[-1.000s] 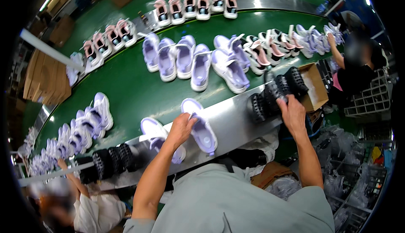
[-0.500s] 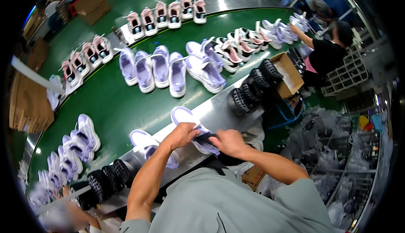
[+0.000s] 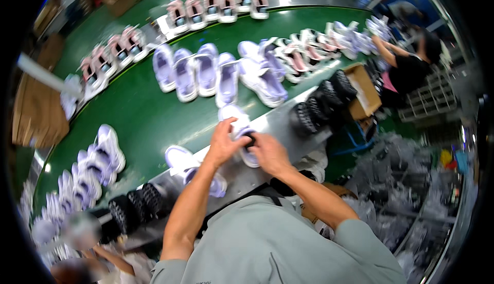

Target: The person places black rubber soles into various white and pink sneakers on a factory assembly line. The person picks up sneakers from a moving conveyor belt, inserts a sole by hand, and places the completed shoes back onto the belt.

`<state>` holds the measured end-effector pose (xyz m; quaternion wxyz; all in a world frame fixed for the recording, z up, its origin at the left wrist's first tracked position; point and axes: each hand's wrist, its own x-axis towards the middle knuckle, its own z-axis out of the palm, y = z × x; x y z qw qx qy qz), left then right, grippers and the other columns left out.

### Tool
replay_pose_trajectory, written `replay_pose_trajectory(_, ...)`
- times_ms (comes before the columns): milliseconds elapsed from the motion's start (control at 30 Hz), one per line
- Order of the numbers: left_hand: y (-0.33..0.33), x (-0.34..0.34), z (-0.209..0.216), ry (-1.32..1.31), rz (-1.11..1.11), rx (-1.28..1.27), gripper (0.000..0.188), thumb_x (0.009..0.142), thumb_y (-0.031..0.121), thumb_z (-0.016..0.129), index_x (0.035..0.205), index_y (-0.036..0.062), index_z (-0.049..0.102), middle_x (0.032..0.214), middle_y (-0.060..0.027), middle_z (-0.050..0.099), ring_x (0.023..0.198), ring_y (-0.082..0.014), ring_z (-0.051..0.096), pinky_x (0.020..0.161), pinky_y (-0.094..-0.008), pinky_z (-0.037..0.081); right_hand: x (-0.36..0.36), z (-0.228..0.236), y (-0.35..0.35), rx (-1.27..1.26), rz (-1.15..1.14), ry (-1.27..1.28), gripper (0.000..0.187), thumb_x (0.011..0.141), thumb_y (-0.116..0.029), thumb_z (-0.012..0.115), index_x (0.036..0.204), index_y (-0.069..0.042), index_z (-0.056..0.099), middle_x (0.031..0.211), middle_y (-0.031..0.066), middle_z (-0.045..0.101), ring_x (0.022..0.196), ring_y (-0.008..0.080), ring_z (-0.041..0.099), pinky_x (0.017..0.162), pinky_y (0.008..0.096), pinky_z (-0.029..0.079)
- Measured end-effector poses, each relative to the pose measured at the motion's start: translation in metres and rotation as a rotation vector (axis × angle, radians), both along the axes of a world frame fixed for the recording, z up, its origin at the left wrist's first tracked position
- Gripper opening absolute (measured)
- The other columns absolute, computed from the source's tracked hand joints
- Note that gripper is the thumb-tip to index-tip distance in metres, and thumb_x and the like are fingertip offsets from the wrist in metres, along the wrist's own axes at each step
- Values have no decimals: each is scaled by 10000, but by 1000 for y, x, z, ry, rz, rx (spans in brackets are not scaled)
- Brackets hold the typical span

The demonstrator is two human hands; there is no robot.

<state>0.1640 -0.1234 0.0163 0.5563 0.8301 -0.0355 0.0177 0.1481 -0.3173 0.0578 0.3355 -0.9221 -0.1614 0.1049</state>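
A white-and-lilac sneaker [image 3: 233, 113] lies on the metal ledge in front of me, toe pointing away. My left hand [image 3: 225, 142] is closed on the sneaker's upper near its strap. My right hand [image 3: 269, 153] is at the shoe's opening, fingers curled round a dark piece [image 3: 249, 140] that sits partly inside; my fingers hide most of it, and its kind does not show. To the left, another white-and-lilac sneaker [image 3: 181, 160] rests on the ledge, partly behind my left forearm.
Lilac sneakers [image 3: 207, 67] stand on the green conveyor [image 3: 149, 124] beyond, and pink-and-black ones [image 3: 211, 3] farther back. Black textured shoe-shaped blocks [image 3: 314, 110] line the metal ledge [image 3: 280, 124] beside an open carton [image 3: 363, 91]. A co-worker [image 3: 411, 73] works at far right, another [image 3: 110, 263] at lower left.
Both hands and the sneaker have moved slightly away from me. The dark piece has gone deeper into the shoe's opening, my right hand following. The whole view has shifted a little.
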Motion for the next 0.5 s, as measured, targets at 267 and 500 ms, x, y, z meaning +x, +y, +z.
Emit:
replay_pose_trajectory(267, -60, -35, -34, 417, 333, 196, 944, 756, 263, 802, 1523, 41, 299, 767, -219, 695, 773, -437, 698, 729, -513, 553, 30, -50, -3, -273, -36, 44, 377, 836, -236, 761, 1053, 10, 575, 944, 255, 675, 882, 468, 654, 776, 549, 504)
replay_pose_trajectory(500, -61, -77, 12, 352, 360, 389, 628, 840, 341, 751, 1329, 19, 523, 811, -266, 693, 781, -456, 691, 711, -547, 536, 43, -76, -18, -226, 46, -93, 279, 849, -228, 715, 986, -24, 584, 881, 223, 661, 831, 449, 655, 734, 548, 512)
